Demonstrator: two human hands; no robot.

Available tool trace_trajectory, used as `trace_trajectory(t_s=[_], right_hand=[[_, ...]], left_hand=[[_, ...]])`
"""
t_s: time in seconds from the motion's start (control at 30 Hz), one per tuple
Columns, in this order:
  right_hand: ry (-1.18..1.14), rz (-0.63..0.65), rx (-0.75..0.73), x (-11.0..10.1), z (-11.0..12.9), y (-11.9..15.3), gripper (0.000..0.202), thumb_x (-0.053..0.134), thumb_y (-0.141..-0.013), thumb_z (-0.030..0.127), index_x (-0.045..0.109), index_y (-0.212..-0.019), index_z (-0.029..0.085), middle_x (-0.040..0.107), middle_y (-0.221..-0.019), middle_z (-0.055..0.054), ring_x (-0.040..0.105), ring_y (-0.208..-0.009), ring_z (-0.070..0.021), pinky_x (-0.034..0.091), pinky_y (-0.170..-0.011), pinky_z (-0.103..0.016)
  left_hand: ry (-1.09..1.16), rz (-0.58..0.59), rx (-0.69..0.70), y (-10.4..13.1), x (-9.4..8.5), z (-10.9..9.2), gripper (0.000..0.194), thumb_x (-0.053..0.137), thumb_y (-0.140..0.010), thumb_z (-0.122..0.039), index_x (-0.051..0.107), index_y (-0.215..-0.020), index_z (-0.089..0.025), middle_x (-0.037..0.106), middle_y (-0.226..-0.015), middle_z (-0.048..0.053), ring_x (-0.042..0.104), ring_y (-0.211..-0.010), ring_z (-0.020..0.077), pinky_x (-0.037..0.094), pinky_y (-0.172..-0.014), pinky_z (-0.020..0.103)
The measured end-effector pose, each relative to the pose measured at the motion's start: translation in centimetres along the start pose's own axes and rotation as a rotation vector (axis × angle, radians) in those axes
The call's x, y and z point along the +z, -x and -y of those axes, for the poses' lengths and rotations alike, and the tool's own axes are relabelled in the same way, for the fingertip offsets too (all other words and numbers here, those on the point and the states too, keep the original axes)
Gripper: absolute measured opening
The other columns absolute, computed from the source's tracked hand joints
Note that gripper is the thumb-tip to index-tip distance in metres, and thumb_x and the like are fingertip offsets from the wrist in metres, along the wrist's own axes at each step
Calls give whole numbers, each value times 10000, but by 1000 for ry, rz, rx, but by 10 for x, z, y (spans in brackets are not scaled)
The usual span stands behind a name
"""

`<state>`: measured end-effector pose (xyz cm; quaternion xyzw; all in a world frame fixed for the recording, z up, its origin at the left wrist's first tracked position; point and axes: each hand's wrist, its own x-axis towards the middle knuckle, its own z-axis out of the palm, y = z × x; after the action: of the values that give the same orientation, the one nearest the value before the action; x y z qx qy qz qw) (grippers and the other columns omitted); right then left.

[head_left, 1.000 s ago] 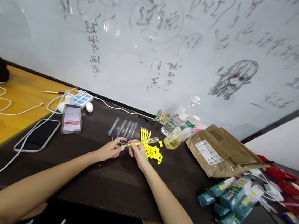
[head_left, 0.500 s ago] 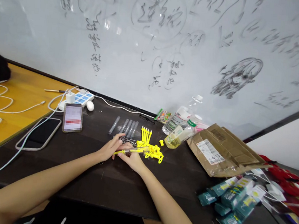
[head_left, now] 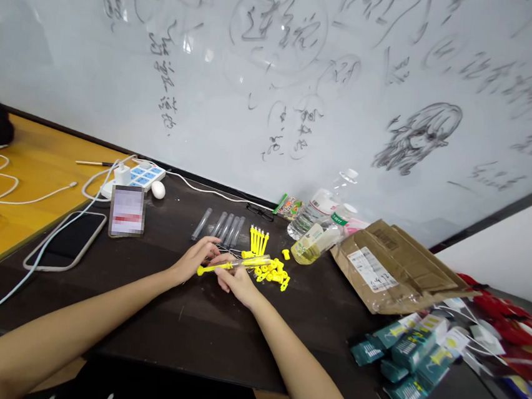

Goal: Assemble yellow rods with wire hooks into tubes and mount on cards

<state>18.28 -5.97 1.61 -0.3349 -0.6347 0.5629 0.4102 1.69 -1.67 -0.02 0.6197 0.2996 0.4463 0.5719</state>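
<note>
My right hand (head_left: pixel 238 283) grips a clear tube with a yellow rod (head_left: pixel 215 268) in it, the rod's yellow end sticking out to the left. Just left of it, my left hand (head_left: pixel 195 259) hovers over thin metal wires with its fingers apart and bent, holding nothing that shows. Several yellow rods with pale tips (head_left: pixel 259 241) lie side by side behind my right hand. A heap of small yellow caps (head_left: pixel 278 271) is at its right, with a single yellow cap (head_left: pixel 286 254) apart from it. Several clear tubes (head_left: pixel 227 228) lie in a row behind my hands.
Phones (head_left: pixel 70 241), a power strip (head_left: pixel 141 176), cables and a white mouse (head_left: pixel 158 190) are at the left. Bottles (head_left: pixel 313 243), a snack packet (head_left: pixel 288 206), a cardboard parcel (head_left: pixel 391 268) and green boxes (head_left: pixel 413 358) stand or lie at the right. A whiteboard (head_left: pixel 198 118) rises behind.
My left hand has come off the tube's left end and moved slightly back, uncovering the yellow end. The tube stays in my right hand. The view has shifted slightly.
</note>
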Motion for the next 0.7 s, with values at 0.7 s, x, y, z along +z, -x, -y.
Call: trace_trajectory(t_s=[0.7], right_hand=[[-287, -328, -73, -20, -4, -8, 146, 577, -711, 212, 461, -799, 197, 583, -700, 45, 307, -371, -10, 278, -342, -141]], left_hand=[[-154, 356, -89, 0, -5, 4, 394, 382, -886, -499, 531, -805, -144, 312, -479, -87, 281, -411, 60, 226, -426, 189]])
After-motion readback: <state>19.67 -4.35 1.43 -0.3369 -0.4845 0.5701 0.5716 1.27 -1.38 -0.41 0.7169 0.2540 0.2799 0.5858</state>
